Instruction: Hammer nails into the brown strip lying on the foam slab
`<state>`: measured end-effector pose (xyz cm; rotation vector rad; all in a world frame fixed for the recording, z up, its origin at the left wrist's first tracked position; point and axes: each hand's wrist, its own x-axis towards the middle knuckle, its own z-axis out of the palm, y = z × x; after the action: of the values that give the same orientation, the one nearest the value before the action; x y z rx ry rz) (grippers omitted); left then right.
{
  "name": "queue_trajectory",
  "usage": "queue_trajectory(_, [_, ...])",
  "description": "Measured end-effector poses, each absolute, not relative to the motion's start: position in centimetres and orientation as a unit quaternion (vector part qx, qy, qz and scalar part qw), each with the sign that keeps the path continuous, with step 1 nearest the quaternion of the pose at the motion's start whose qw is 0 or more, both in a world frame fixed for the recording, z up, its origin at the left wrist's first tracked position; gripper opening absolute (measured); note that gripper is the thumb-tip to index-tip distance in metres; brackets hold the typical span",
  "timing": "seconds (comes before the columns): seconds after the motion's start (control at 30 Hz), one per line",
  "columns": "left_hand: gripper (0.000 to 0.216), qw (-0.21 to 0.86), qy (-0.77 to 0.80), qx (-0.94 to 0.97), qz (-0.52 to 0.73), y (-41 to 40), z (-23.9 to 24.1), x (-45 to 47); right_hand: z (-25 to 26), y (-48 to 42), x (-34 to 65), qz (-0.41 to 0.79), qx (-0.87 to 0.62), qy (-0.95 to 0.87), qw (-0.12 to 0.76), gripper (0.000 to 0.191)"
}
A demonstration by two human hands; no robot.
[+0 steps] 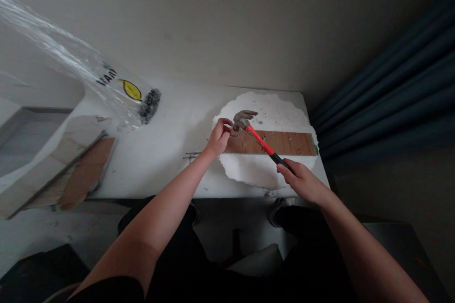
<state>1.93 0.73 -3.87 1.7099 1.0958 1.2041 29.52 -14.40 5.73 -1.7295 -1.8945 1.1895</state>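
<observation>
My right hand (304,180) is closed around the black grip of a claw hammer (259,139) with a red handle. Its steel head hovers over the left end of a brown wooden plank (284,143). The plank lies on a round white foam slab (259,170) on a white table (167,151). My left hand (219,136) pinches something small right beside the hammer head, at the plank's left end. It may be a nail, but it is too small to make out. A few small nails or specks dot the plank.
A clear plastic bag (117,89) with black lettering and a yellow label lies at the table's left. Wooden boards (87,172) lean at the left edge. A few nails (192,155) rest near my left wrist. A dark blue curtain (391,99) hangs on the right.
</observation>
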Motion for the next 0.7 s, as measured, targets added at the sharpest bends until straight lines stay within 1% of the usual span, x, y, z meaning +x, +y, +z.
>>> queue_trajectory(0.13, [0.035,0.383,0.443,0.666,0.462,0.78,-3.90,1.95,4.88,-14.35,29.30,0.411,-0.605,-0.666,0.144,0.042])
queue_trajectory(0.33, [0.030,0.348,0.459,0.669,0.470,0.62,-3.48,2.15,4.66,-14.47,29.88,0.416,-0.611,-0.653,0.165,0.044])
queue_trajectory(0.53, [0.032,0.352,0.458,0.662,0.478,0.75,-3.64,2.11,4.58,-14.54,29.84,0.397,-0.611,-0.672,0.133,0.041])
queue_trajectory(0.7, [0.031,0.347,0.468,0.661,0.474,1.04,-3.77,2.15,5.08,-14.75,29.67,0.404,-0.610,-0.665,0.148,0.041])
